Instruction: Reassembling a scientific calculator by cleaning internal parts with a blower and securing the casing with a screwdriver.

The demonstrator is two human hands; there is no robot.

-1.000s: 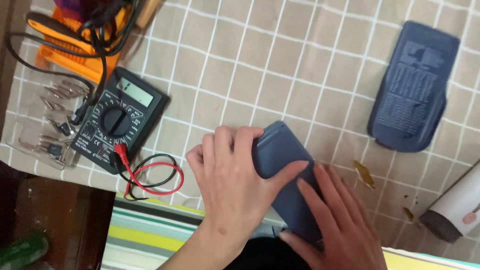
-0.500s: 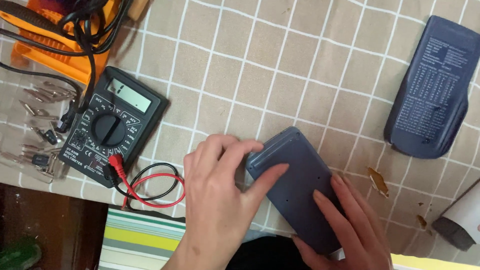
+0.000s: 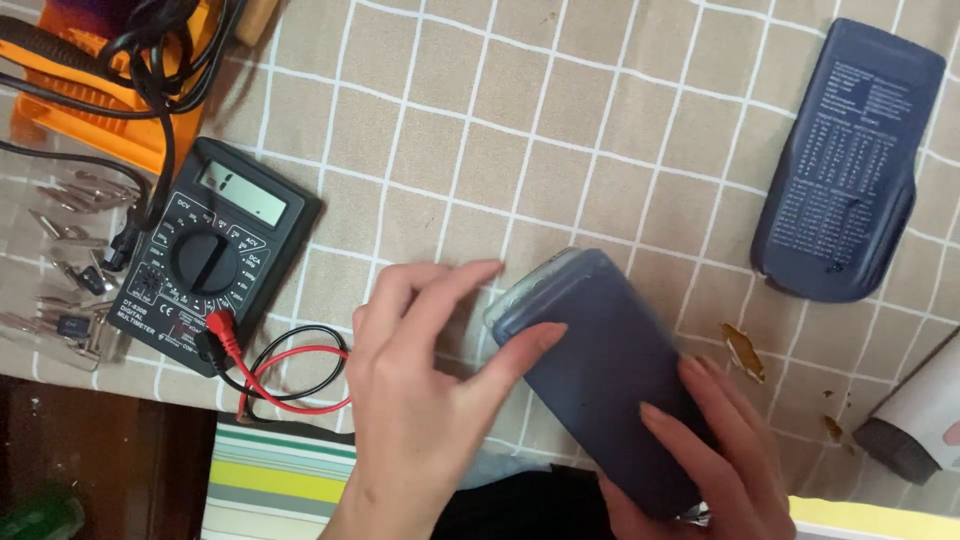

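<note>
A dark blue calculator (image 3: 605, 375) lies back side up, tilted, near the table's front edge. My right hand (image 3: 720, 460) grips its near end from below, fingers spread over the back. My left hand (image 3: 425, 400) is beside its far left corner, thumb pressed on the back, the other fingers raised and apart. The calculator's separate dark blue slide cover (image 3: 850, 160), printed inside with small white text, lies apart at the upper right.
A black digital multimeter (image 3: 210, 255) with red and black leads (image 3: 290, 370) sits at left on the beige checked tablecloth (image 3: 560, 130). Orange tool and black cables (image 3: 110, 70) upper left, small metal parts (image 3: 60, 260) far left. A white and grey object (image 3: 915, 420) at right edge. Brown crumbs (image 3: 745, 350).
The calculator has been lifted at its far end and turned slightly. My left hand's fingers have come off it, leaving only the thumb on the back.
</note>
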